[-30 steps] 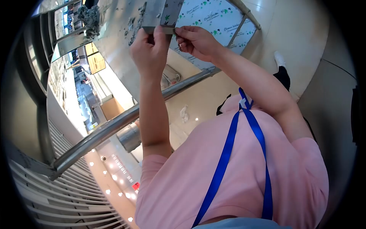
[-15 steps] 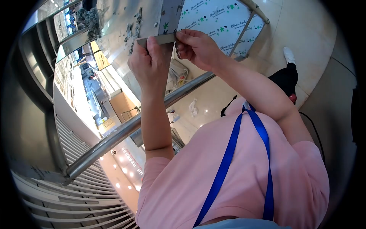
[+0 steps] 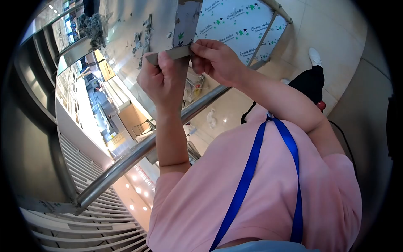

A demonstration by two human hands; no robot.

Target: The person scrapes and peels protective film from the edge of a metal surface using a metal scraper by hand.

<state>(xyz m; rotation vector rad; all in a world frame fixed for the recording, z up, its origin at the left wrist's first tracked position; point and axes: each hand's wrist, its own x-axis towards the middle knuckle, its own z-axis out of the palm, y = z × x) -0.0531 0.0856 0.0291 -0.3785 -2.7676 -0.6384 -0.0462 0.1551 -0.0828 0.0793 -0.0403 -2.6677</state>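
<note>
A flat, narrow grey strip (image 3: 179, 53) stretches between my two hands, across a metal panel (image 3: 168, 17) near the end of its printed film; its exact kind does not show. My left hand (image 3: 161, 80) is closed on the strip's left end, thumb lying over it and fingers curled behind. At the other end, my right hand (image 3: 216, 61) pinches the strip between thumb and forefinger, its other fingers curled in. Grey torn scraps (image 3: 147, 40) cling to the metal surface just beyond my left hand. What lies behind the strip is hidden.
A steel tube (image 3: 121, 164) runs diagonally below my forearms. Film printed "Chinese kitchen" covers a panel (image 3: 228, 27) to the right. A clump of grey scraps (image 3: 94, 29) hangs at upper left. White slats (image 3: 96, 210) lie at lower left, and a crumpled white piece (image 3: 211, 119) on the floor.
Both hands and the strip sit slightly lower and further left in view, and the surroundings have shifted a little as well. The grip on the strip looks the same.
</note>
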